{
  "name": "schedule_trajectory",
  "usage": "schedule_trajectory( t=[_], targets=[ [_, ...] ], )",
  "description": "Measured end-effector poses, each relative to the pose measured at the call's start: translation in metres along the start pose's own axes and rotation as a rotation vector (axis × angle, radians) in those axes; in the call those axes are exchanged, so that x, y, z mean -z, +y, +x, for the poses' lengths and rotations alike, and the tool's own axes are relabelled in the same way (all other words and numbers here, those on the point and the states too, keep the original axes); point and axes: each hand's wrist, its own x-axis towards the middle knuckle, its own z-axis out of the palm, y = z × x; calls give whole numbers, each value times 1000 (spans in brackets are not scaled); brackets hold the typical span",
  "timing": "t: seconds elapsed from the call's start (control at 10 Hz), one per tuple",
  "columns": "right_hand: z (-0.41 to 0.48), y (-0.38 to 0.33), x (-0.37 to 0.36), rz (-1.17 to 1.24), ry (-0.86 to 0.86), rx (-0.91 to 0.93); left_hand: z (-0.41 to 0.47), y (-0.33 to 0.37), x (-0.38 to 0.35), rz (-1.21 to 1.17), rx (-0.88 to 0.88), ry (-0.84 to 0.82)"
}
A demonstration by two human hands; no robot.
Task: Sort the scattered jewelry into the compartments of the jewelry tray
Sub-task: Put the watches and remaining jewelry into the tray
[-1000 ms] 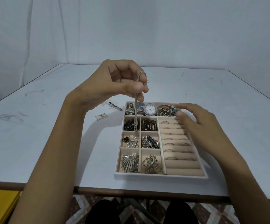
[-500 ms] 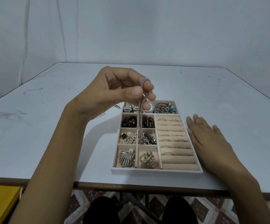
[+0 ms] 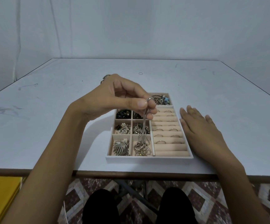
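Chain (image 3: pixel 143 126), silver: pinched between thumb and fingertips of my left hand (image 3: pixel 115 97), hanging vertically at frame centre, lower end reaching jewelry tray (image 3: pixel 148 157)'s bottom-middle compartment (image 3: pixel 135 137) directly beneath; right hand (image 3: pixel 200 131) flat, fingers straight, on table (image 3: pixel 50 126) beside tray.

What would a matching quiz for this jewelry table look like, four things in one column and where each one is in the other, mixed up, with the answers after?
Column A
1. silver chain
2. fan-shaped brooch
3. right hand
4. thin loop

Column B
a. flat on the table, beside the right edge of the tray
b. in the tray's near-left compartment
c. dangling from the left hand, which pinches it above the tray
d. alone on the table beyond the tray

Pairs: 1-c, 2-b, 3-a, 4-d
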Motion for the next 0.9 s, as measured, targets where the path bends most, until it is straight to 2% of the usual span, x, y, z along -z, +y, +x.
schedule_trajectory(
  t=[0.2, 0.4, 0.7, 0.9],
  targets=[
    [-1, 0, 1, 18, 3, 5, -11, 1, 0, 85, 103, 20],
    [-1, 0, 1, 22, 5, 7, -19, 9, -7, 216, 195, -116],
    [-2, 0, 1, 43, 11, 11, -14, 7, -19, 539, 242, -184],
    [-3, 0, 1, 40, 5, 10, -14, 0, -18, 718, 235, -147]
  ],
)
